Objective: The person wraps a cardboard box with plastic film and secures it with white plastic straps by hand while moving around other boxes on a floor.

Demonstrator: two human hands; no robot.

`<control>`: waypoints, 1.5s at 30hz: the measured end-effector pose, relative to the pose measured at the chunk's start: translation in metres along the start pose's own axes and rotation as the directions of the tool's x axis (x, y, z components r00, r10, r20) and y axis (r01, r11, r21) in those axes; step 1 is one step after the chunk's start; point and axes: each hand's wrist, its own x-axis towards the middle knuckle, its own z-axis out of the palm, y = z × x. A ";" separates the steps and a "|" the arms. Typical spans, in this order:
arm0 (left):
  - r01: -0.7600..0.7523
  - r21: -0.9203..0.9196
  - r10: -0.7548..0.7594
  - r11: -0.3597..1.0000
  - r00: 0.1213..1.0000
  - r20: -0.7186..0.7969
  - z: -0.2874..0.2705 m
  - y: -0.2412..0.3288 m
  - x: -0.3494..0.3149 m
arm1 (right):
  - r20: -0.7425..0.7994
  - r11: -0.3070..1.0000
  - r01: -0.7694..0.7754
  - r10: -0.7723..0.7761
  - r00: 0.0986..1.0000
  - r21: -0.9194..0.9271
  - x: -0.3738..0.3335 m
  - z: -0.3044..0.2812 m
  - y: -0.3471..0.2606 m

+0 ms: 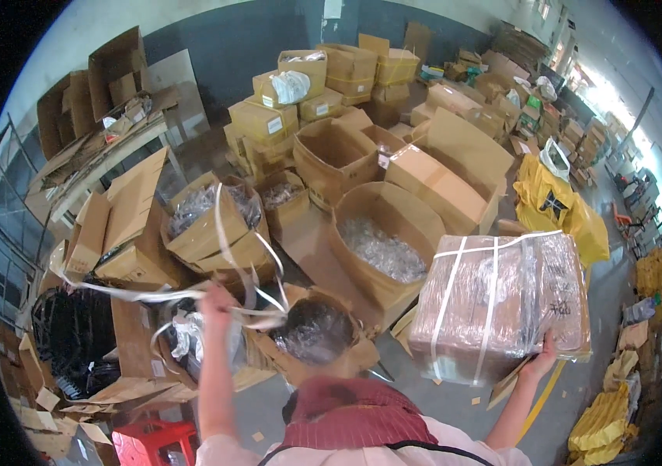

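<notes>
My left hand (216, 301), somewhat blurred, is closed around a loose white packing strap (141, 296). The strap trails to the left and loops up and back down to the right of the hand. On my right stands a large carton (467, 311) wrapped in clear film, with white straps (490, 299) running around it. My right hand (541, 359) grips the carton at its near right edge, with part of the fingers lying against the film. Some of that hand's fingers are hard to make out.
Open cartons of clear plastic pieces, such as one round-sided carton (385, 248), crowd the middle. A black-filled box (74, 342) and red stool (156, 443) stand left. Stacked cartons (265, 124) rise behind; yellow sacks (560, 206) lie beyond the wrapped carton.
</notes>
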 end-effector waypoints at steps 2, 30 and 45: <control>0.350 0.161 -0.320 0.923 0.929 -0.187 0.053 -0.070 -0.014 | 0.057 0.999 0.024 -0.022 0.998 -0.040 -0.007 0.003 -0.013; -0.193 0.188 0.264 0.963 0.818 -0.510 -0.035 0.000 -0.233 | 0.215 0.900 -0.348 0.407 0.888 -0.263 0.027 -0.011 0.083; -0.405 0.359 0.271 0.841 -0.259 -0.927 -0.285 -0.100 -1.059 | 0.712 0.536 0.537 0.185 0.678 -0.651 -0.252 -0.056 0.096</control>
